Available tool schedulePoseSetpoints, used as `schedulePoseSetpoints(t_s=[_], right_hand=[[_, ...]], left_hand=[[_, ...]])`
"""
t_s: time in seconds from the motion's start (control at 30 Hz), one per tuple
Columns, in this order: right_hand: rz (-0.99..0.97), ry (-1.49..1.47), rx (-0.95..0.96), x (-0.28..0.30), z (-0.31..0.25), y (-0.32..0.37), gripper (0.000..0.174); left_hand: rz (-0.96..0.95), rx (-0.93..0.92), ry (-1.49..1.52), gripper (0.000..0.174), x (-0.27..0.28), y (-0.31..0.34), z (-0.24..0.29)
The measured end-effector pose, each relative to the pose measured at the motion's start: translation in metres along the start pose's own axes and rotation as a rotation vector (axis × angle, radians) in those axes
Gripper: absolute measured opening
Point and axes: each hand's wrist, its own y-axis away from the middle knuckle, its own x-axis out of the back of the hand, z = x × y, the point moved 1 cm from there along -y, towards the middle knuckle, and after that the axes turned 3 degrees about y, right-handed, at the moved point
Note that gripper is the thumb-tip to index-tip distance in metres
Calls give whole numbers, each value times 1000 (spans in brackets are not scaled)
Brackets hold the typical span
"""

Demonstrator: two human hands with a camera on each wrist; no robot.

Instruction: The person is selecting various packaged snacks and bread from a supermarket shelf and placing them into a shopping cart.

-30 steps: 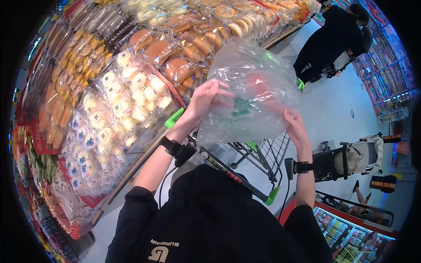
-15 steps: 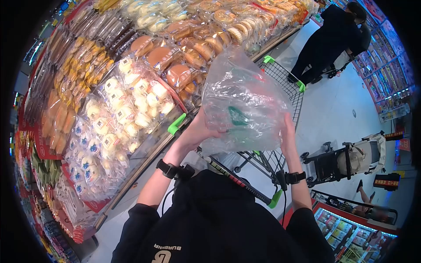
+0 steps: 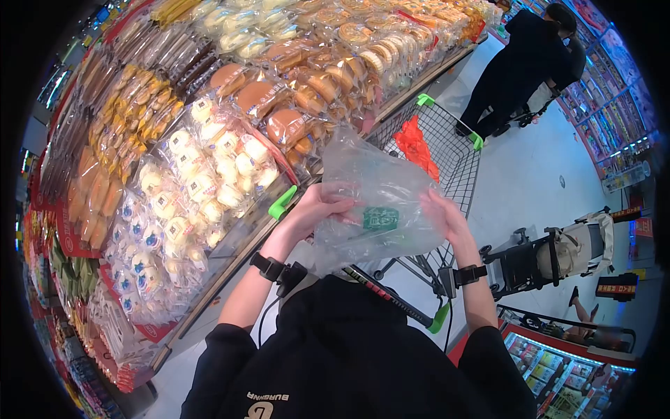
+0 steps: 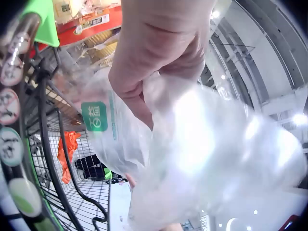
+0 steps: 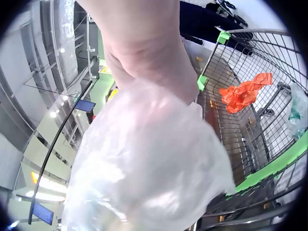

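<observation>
A clear plastic bag (image 3: 377, 241) with a green printed label hangs spread between my two hands above the shopping cart's handle. My left hand (image 3: 313, 209) pinches the bag's left side, thumb and fingers bent together on the film. On the other side, my right hand (image 3: 450, 220) grips the bag's edge, its fingertips partly covered by the plastic. Close up in the left wrist view, the left hand (image 4: 159, 43) holds crumpled film. The right wrist view has loose plastic hiding the fingertips of the right hand (image 5: 149, 62).
The wire shopping cart (image 3: 457, 157) carries a crumpled orange-red bag (image 3: 417, 148). Wrapped breads and buns (image 3: 199, 178) fill the sloping display along the left. A stroller (image 3: 558, 253) stands at the right, and a person in dark clothes (image 3: 513, 66) is farther ahead.
The bag has come lower and closer to me and looks flatter, its green label now plain. The orange-red bag in the cart has come into clear sight. Both hands have shifted their hold.
</observation>
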Motion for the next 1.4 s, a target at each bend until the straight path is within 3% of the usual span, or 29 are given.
schedulePoseSetpoints(t_s=[0.1,0.2,0.27,0.37,0.5,0.53,0.63,0.73,0.87,0.97,1.07,1.17,1.23,1.3,1.33,1.37,1.4], right_hand=[[30,197,116,28,12,-8,42],[-56,243,109,22,11,11,37],[-79,216,53,-1,3,20,36],[-108,328,115,-4,1,12,36],[-17,456,302,2,-10,16,33],[-37,508,359,-2,-14,21,32],[-60,619,371,-16,-29,38,28],[-50,792,342,-20,-37,49,24],[-120,973,394,-20,-47,54,22],[1,748,212,11,-42,45,35],[365,1017,597,14,-37,38,56],[404,1255,1213,-66,-59,69,71],[147,1366,1224,-104,-58,68,66],[-105,1461,967,-115,-57,55,59],[-226,1486,705,-112,-51,42,56],[-345,1492,441,-109,-44,31,53],[-305,1499,408,-104,-42,27,48]], left_hand=[[9,-38,-46,48,4,5,-11],[210,35,372,40,5,2,-12],[248,-11,210,33,1,-7,-14],[309,-105,38,27,0,-11,-4],[315,-388,-17,22,4,-9,-1],[377,-349,-6,24,4,-7,-1],[703,-695,-637,26,4,0,7],[519,-806,-700,27,-1,8,33],[353,-701,-743,15,1,4,42],[364,-662,-602,16,10,0,37],[400,-624,-502,21,2,-2,34],[281,-659,-559,23,-15,-9,44],[151,-610,-605,26,-32,-15,51],[70,-706,-627,32,-47,-19,53],[36,-756,-639,36,-50,-19,55],[77,-692,-567,34,-50,-17,61],[122,-627,-494,33,-50,-11,71]])
